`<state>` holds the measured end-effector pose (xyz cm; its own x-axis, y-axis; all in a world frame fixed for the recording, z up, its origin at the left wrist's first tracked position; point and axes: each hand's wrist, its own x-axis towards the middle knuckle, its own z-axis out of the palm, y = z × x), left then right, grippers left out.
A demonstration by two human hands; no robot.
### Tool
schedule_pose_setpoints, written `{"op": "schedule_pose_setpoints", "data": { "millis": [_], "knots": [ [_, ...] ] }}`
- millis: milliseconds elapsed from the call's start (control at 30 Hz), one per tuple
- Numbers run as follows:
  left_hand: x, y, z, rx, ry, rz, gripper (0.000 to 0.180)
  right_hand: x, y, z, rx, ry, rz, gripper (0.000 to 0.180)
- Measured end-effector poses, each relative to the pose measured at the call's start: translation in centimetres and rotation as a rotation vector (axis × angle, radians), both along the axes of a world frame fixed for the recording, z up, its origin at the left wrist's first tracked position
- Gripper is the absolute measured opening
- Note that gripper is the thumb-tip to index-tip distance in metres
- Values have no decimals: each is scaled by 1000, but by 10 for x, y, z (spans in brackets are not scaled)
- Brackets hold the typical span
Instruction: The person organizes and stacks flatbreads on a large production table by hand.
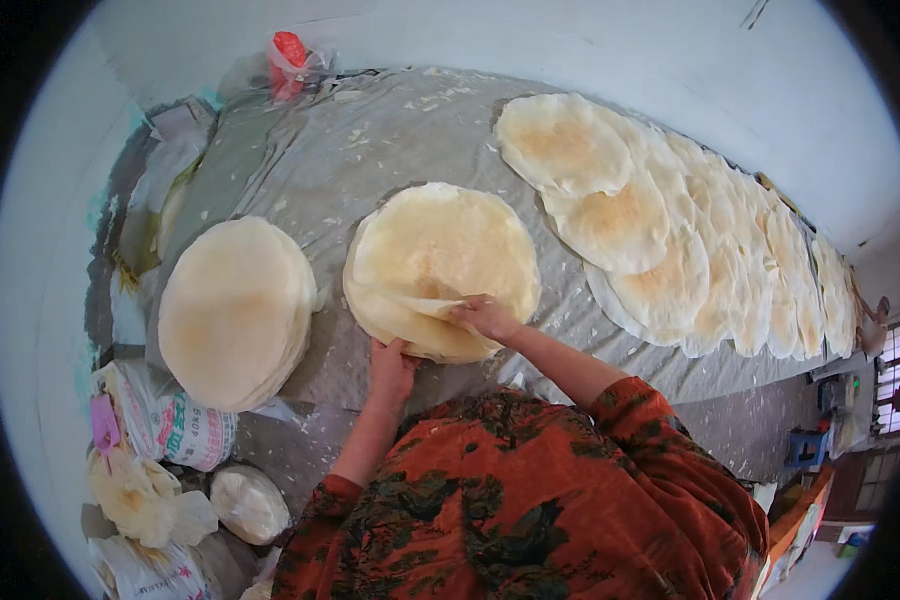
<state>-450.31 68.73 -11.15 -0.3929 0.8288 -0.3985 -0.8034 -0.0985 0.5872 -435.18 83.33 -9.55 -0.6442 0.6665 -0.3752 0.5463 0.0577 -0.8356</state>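
under the right hand (483,317), at the near edge of the middle stack of thin, round, pale flatbreads (440,265): fingers pinched shut on a lifted top sheet. left hand (390,365) flat and spread against the stack's near rim, gripping nothing. beyond the right hand, a long overlapping row of browned flatbreads (670,240) already spread out; left of the left hand, a second thick stack (232,312) untouched.

A white printed sack (185,430) with red and green marks lies at eight o'clock. A red-and-clear plastic bag (290,60) sits at eleven o'clock. Another white printed bag (145,572), possibly a sack, shows at seven o'clock.
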Motion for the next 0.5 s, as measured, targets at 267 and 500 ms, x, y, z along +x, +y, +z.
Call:
{"op": "schedule_pose_setpoints", "data": {
  "millis": [267, 500],
  "knots": [
    [4, 14, -4, -211, 128, 44, 55, -12, -54, 7, 736, -18, 226, 53],
    [0, 8, -27, -119, 294, 30, 52, -37, -43, -10, 721, -79, 216, 31]
  ]
}}
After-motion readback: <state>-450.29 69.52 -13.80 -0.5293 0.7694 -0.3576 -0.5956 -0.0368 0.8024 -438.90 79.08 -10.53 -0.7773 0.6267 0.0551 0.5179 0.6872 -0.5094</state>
